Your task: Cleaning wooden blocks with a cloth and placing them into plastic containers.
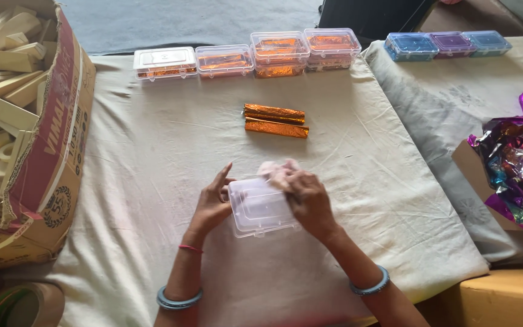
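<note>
A small clear plastic box [258, 209] with its lid on lies on the cream cloth [152, 157] in front of me. My left hand [212, 203] holds its left edge, fingers raised. My right hand [301, 192] rests over its upper right corner; the fingers there are blurred. Two orange foil-wrapped bars [275, 120] lie side by side further back on the cloth, apart from both hands.
Several clear boxes with orange foil bars [246, 56] line the far edge. Blue and purple boxes [446, 44] sit at the back right. A cardboard carton of pale bars [16, 121] stands left, crumpled coloured foil [519, 163] right, a tape roll [22, 306] bottom left.
</note>
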